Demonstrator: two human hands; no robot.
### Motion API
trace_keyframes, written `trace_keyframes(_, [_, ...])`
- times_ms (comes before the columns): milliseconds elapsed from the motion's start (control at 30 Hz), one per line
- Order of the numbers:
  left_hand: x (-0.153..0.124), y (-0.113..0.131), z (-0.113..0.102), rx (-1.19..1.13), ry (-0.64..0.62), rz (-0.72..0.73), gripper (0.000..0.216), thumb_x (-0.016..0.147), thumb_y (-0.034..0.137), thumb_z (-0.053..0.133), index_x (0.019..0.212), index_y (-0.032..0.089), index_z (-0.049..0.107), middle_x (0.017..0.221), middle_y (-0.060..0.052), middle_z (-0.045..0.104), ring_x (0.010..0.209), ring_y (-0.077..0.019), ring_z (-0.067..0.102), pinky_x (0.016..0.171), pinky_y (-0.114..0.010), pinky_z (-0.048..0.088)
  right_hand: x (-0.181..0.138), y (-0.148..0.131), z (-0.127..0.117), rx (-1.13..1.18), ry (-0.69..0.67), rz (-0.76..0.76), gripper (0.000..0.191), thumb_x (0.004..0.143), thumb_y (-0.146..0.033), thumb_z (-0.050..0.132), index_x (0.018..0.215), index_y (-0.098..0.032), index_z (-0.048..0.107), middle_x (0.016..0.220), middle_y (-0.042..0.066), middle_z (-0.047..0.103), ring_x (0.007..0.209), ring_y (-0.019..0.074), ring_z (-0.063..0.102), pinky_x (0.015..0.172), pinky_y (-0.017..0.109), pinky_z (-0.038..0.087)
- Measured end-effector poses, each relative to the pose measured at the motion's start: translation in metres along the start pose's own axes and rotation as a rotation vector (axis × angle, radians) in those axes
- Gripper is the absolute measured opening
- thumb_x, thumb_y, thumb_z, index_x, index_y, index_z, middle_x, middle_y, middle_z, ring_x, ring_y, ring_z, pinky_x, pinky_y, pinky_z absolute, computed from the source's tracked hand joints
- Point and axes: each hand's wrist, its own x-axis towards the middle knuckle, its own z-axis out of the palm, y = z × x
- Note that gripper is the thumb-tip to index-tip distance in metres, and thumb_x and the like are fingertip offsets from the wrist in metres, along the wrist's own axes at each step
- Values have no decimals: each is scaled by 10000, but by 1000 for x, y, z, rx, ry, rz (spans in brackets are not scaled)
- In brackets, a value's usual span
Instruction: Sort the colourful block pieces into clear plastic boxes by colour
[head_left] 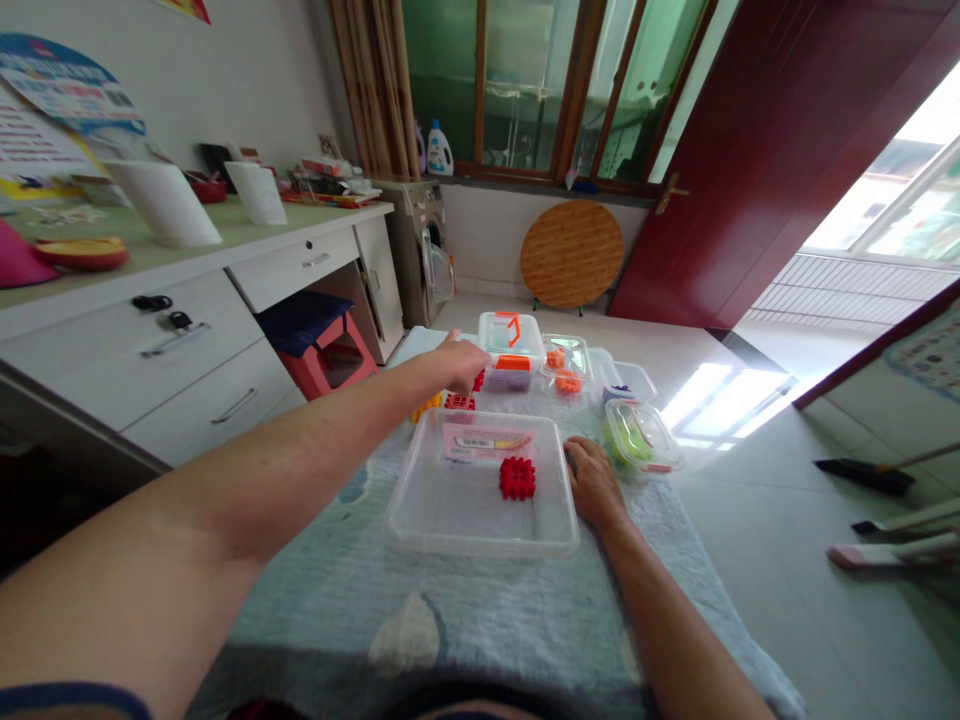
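My left hand (463, 362) reaches far across the table, over a red toy block (459, 402) and next to a yellow one (425, 406); its fingers curl downward, and what they hold, if anything, is hidden. My right hand (592, 482) rests flat on the cloth, touching the right rim of a clear plastic tray (420, 510). A single red toothed block (517, 477) lies inside the tray. A pink label (484, 441) sits at the tray's far end.
Behind the tray stand a lidded box with orange clips (511, 345), an open tub of orange pieces (566, 365), another small tub (628, 382) and one with green pieces (641, 437). Cabinet drawers (187, 340) and a red stool (319, 345) flank the left; tiled floor lies right.
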Motion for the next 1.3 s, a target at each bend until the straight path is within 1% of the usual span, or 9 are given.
trace_keyframes(100, [-23, 7, -25, -1, 180, 52, 337, 689, 206, 695, 1022, 177, 652, 1039, -95, 714, 1089, -299, 608, 1100, -515, 243, 0, 0, 0, -3, 8, -5, 283, 875, -227, 440, 1054, -179, 653, 1153, 112, 644, 1115, 250, 558, 1034, 403, 415])
trace_keyframes(200, [-60, 26, -44, -81, 268, 175, 317, 755, 223, 642, 1068, 180, 617, 1045, -81, 694, 1044, -260, 610, 1005, -405, 367, 0, 0, 0, -12, 0, -9, 293, 874, -227, 434, 1057, -163, 654, 1161, 124, 641, 1112, 254, 559, 1031, 409, 415])
trace_keyframes(300, [-94, 52, -43, -195, 197, 261, 308, 769, 229, 645, 1075, 200, 611, 1079, -80, 684, 984, -243, 622, 872, -338, 448, 1, -1, -1, -23, -12, -17, 301, 876, -232, 431, 1061, -158, 656, 1158, 124, 640, 1103, 253, 560, 1031, 405, 413])
trace_keyframes(400, [-110, 73, -23, -249, 43, 354, 450, 726, 166, 664, 1170, 215, 607, 1154, -78, 687, 1012, -244, 634, 851, -320, 481, 1, -1, -1, -27, -14, -22, 302, 875, -228, 430, 1061, -157, 657, 1152, 121, 641, 1110, 249, 557, 1040, 396, 405])
trace_keyframes(500, [-104, 86, 7, -223, -96, 386, 555, 670, 136, 683, 1220, 168, 614, 1246, -131, 664, 1059, -274, 639, 878, -338, 501, 1, 0, -1, -28, -15, -16, 297, 872, -225, 435, 1061, -168, 657, 1157, 112, 642, 1109, 244, 559, 1033, 395, 409])
trace_keyframes(600, [-93, 94, 33, -163, -282, 347, 357, 653, 138, 682, 1008, 128, 718, 1022, -160, 736, 909, -314, 685, 783, -379, 541, 1, 1, 0, -29, -13, -14, 293, 870, -229, 440, 1060, -178, 657, 1160, 107, 644, 1107, 243, 562, 1030, 394, 410])
trace_keyframes(733, [-86, 102, 52, -126, -325, 310, 269, 657, 125, 684, 919, 114, 742, 968, -178, 744, 878, -341, 694, 749, -403, 551, 1, 4, 2, -32, -6, -16, 293, 873, -244, 440, 1057, -179, 660, 1165, 110, 644, 1117, 248, 559, 1039, 384, 405])
trace_keyframes(1000, [-87, 97, 58, -188, -270, 260, 434, 700, 189, 692, 1122, 92, 668, 1120, -191, 706, 961, -312, 680, 809, -360, 534, 0, 3, 2, -29, -13, -14, 321, 871, -243, 425, 1081, -160, 653, 1173, 121, 643, 1124, 254, 554, 1038, 396, 402])
trace_keyframes(1300, [-80, 77, 56, -309, -467, 114, 272, 692, 125, 614, 938, 121, 730, 937, -158, 747, 881, -291, 685, 765, -343, 533, 0, 0, 0, -51, -32, -10, 323, 869, -234, 433, 1089, -148, 653, 1181, 130, 636, 1112, 261, 556, 1033, 394, 406])
